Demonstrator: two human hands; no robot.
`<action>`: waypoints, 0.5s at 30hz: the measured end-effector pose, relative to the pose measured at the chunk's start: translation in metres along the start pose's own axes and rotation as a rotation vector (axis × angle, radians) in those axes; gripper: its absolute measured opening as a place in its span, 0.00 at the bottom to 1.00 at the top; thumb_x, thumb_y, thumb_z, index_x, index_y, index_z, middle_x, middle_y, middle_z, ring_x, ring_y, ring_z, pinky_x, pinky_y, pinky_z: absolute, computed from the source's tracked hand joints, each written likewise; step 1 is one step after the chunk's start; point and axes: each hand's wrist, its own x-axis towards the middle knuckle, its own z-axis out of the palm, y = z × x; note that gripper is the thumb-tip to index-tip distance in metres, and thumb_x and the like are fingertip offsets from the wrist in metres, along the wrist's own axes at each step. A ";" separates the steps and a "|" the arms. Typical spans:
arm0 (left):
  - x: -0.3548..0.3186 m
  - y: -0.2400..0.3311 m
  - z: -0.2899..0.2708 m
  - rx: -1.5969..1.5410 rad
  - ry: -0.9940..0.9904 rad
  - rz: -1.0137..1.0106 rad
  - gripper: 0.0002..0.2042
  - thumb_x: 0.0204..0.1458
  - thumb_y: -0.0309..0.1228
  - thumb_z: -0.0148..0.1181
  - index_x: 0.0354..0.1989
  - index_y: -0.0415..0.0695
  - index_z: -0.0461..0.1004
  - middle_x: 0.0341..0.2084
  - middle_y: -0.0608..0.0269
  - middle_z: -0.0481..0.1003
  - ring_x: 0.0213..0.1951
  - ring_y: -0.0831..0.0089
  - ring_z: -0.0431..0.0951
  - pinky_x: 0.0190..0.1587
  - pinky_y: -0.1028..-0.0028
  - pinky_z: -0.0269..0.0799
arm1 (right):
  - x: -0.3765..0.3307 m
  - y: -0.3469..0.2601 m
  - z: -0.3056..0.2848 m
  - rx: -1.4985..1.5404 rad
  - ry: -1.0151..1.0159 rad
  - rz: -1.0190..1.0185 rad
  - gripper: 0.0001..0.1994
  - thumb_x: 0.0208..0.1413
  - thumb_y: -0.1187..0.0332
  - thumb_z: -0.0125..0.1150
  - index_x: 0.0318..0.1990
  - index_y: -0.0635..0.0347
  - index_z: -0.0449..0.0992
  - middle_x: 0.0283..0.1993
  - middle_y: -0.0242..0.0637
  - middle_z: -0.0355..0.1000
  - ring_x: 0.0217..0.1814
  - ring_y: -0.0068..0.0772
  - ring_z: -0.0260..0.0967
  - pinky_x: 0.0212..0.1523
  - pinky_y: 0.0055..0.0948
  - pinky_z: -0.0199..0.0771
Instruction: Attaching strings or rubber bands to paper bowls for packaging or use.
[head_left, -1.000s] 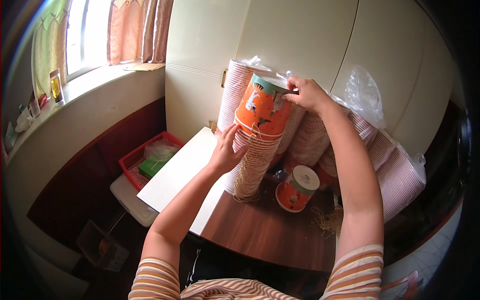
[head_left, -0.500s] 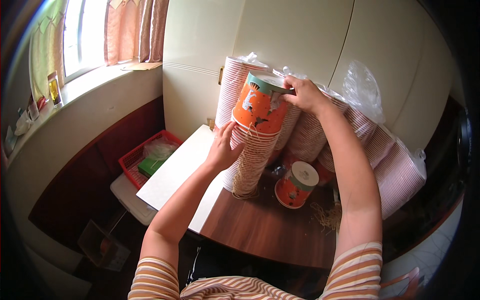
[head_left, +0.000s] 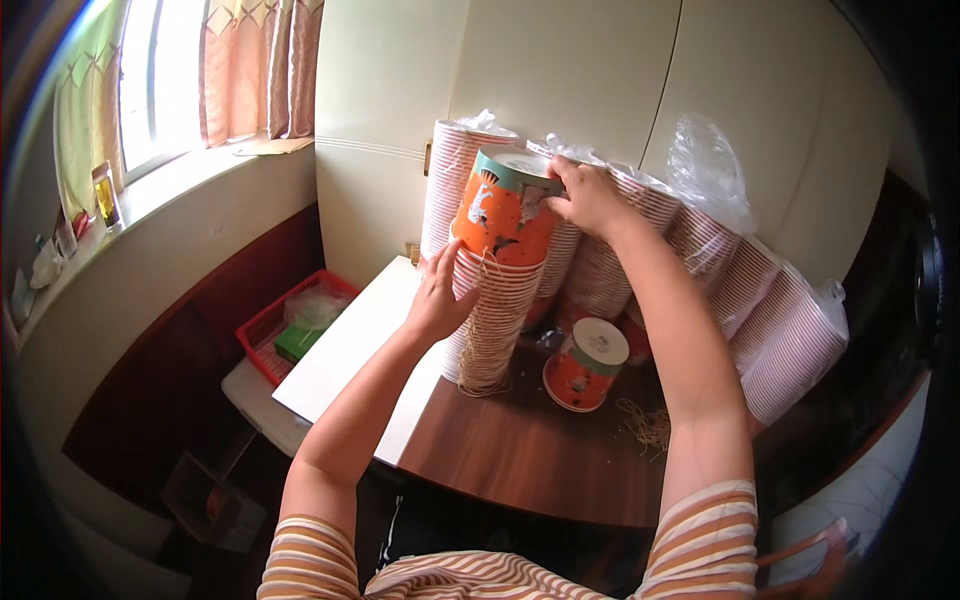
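Note:
A tall stack of red-and-white rimmed paper buckets (head_left: 500, 325) stands upside down in front of me, with strands of raffia-like string (head_left: 478, 372) down its side. At its top is an orange paper bucket (head_left: 503, 222) with a green band and a pale base. My right hand (head_left: 590, 198) grips this bucket near its upper edge, thumb in front. My left hand (head_left: 438, 298) rests against the left side of the stack just below the orange bucket, fingers stretched and thumb apart. A second orange bucket (head_left: 580, 380) sits upside down on the brown table, right of the stack.
Several bucket stacks in clear plastic (head_left: 690, 235) line the back and right of the brown table (head_left: 520, 470). Loose string (head_left: 648, 428) lies near its right edge. A white board (head_left: 350, 370) adjoins it at left, beside a red basket (head_left: 262, 352). Cabinet doors (head_left: 560, 70) stand behind.
The view has shifted slightly, moving the background left. The orange bucket sits a little lower on the stack, with my right hand still on it. My left hand stays beside the stack.

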 end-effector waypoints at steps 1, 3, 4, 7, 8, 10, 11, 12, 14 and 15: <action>0.000 0.000 0.001 0.024 0.002 0.010 0.38 0.44 0.33 0.62 0.63 0.41 0.50 0.59 0.42 0.56 0.61 0.48 0.57 0.62 0.60 0.54 | -0.004 0.001 0.005 -0.026 0.087 -0.009 0.16 0.43 0.69 0.65 0.39 0.61 0.66 0.38 0.49 0.71 0.42 0.51 0.70 0.40 0.41 0.69; 0.003 0.001 0.002 0.043 0.004 0.026 0.37 0.44 0.33 0.62 0.64 0.42 0.50 0.59 0.42 0.56 0.61 0.48 0.57 0.62 0.60 0.54 | -0.016 -0.001 0.020 -0.046 0.414 -0.093 0.15 0.44 0.70 0.64 0.38 0.61 0.66 0.46 0.48 0.68 0.48 0.53 0.67 0.45 0.42 0.68; 0.002 -0.001 -0.001 0.058 -0.002 0.019 0.37 0.44 0.33 0.62 0.64 0.42 0.50 0.59 0.43 0.55 0.61 0.48 0.57 0.62 0.59 0.54 | -0.024 -0.011 0.027 -0.024 0.500 -0.105 0.15 0.43 0.70 0.64 0.38 0.61 0.66 0.44 0.47 0.68 0.46 0.51 0.66 0.45 0.42 0.68; 0.000 -0.003 -0.007 0.074 -0.003 0.016 0.37 0.44 0.32 0.62 0.63 0.43 0.51 0.59 0.43 0.56 0.61 0.50 0.57 0.62 0.61 0.55 | -0.061 -0.034 0.051 -0.012 0.506 -0.130 0.14 0.41 0.69 0.65 0.35 0.57 0.68 0.38 0.41 0.66 0.41 0.45 0.65 0.43 0.39 0.67; 0.001 -0.002 -0.007 0.070 -0.007 0.023 0.37 0.44 0.31 0.63 0.63 0.42 0.51 0.58 0.44 0.57 0.61 0.52 0.57 0.62 0.62 0.56 | -0.074 -0.041 0.058 -0.012 0.452 -0.149 0.15 0.40 0.67 0.66 0.35 0.56 0.68 0.38 0.40 0.65 0.40 0.44 0.64 0.42 0.39 0.66; 0.001 0.002 -0.004 0.047 0.003 0.019 0.37 0.44 0.31 0.63 0.63 0.43 0.51 0.58 0.44 0.57 0.61 0.52 0.58 0.62 0.62 0.56 | -0.091 -0.043 0.079 0.005 0.389 -0.125 0.16 0.37 0.66 0.68 0.34 0.55 0.68 0.37 0.40 0.63 0.40 0.44 0.64 0.42 0.40 0.66; 0.001 0.003 -0.004 0.029 0.012 0.011 0.36 0.44 0.30 0.63 0.63 0.43 0.52 0.58 0.45 0.57 0.61 0.52 0.58 0.61 0.62 0.56 | -0.095 -0.046 0.089 0.028 0.356 -0.086 0.17 0.37 0.66 0.68 0.34 0.55 0.69 0.36 0.40 0.63 0.40 0.43 0.63 0.42 0.40 0.65; 0.001 0.003 -0.002 0.029 0.012 0.015 0.36 0.44 0.30 0.63 0.63 0.43 0.52 0.58 0.45 0.57 0.61 0.52 0.58 0.61 0.62 0.56 | -0.096 -0.046 0.097 0.031 0.345 -0.072 0.17 0.36 0.65 0.69 0.34 0.55 0.69 0.35 0.39 0.63 0.40 0.43 0.64 0.41 0.40 0.66; 0.000 0.000 0.000 0.015 0.025 0.031 0.36 0.44 0.31 0.62 0.63 0.44 0.51 0.58 0.44 0.57 0.60 0.48 0.58 0.61 0.59 0.56 | -0.093 -0.046 0.114 0.068 0.358 -0.043 0.13 0.35 0.68 0.68 0.30 0.56 0.70 0.32 0.38 0.64 0.37 0.44 0.65 0.38 0.40 0.67; -0.001 0.002 0.000 0.012 0.019 0.018 0.36 0.44 0.31 0.62 0.63 0.44 0.51 0.58 0.43 0.57 0.60 0.48 0.57 0.62 0.58 0.53 | -0.092 -0.043 0.120 0.071 0.363 -0.046 0.13 0.35 0.68 0.68 0.30 0.56 0.70 0.32 0.38 0.64 0.37 0.44 0.65 0.38 0.40 0.67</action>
